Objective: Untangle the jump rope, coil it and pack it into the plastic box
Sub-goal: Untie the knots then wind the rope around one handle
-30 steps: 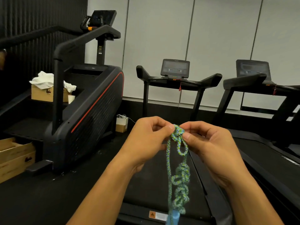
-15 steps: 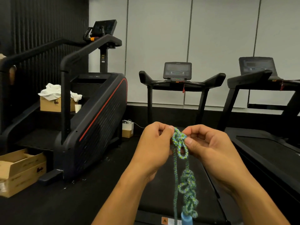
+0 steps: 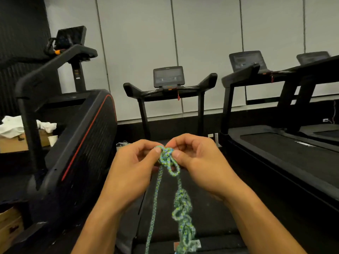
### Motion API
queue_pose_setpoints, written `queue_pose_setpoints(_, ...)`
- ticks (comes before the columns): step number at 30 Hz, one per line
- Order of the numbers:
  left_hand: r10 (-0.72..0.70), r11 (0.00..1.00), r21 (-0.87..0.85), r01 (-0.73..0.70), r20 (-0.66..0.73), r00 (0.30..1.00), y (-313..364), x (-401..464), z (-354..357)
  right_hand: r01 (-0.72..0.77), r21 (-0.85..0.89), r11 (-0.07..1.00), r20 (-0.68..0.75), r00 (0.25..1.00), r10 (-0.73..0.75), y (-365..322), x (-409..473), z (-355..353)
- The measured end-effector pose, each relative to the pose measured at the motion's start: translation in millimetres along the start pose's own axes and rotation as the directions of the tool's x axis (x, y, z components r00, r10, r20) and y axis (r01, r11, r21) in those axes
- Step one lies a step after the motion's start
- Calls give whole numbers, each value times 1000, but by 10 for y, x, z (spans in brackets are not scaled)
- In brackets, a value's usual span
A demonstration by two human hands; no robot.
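A green-and-blue braided jump rope [image 3: 180, 208] hangs in front of me, knotted at the top and twisted into a chain of loops lower down. My left hand [image 3: 134, 167] pinches the top knot from the left with thumb and fingers. My right hand [image 3: 199, 163] pinches the same knot from the right. A small loop droops just below the knot between the two thumbs. One straight strand falls away on the left, the tangled strand on the right. The rope's lower end runs out of the frame. No plastic box is in view.
A black treadmill [image 3: 169, 88] stands straight ahead, another treadmill [image 3: 286, 147] at the right. A stair-climber machine [image 3: 77, 129] fills the left. Cardboard boxes [image 3: 11, 224] sit at the lower left, and another box with white cloth [image 3: 16, 125] behind the machine.
The view has swung left and down a little, so my hands sit higher in the frame. Both hands have kept their pinch on the top knot; the loop under it looks slightly wider.
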State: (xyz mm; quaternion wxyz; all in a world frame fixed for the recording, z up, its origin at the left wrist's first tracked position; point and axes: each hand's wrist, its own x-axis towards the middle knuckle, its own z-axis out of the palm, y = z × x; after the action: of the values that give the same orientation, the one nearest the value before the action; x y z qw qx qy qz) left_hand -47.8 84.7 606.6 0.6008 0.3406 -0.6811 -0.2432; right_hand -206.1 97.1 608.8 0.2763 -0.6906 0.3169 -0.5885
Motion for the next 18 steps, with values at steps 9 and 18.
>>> queue_pose_setpoints(9,-39,997,-77,20,-243,969,-20,45,197,-26,74,997,0,1000,26,-39,-29,-39)
queue_pose_setpoints(18,17,999,28,-17,27,999,33,-15,15,-13,59,998,-37,999,16,10,-18,-82)
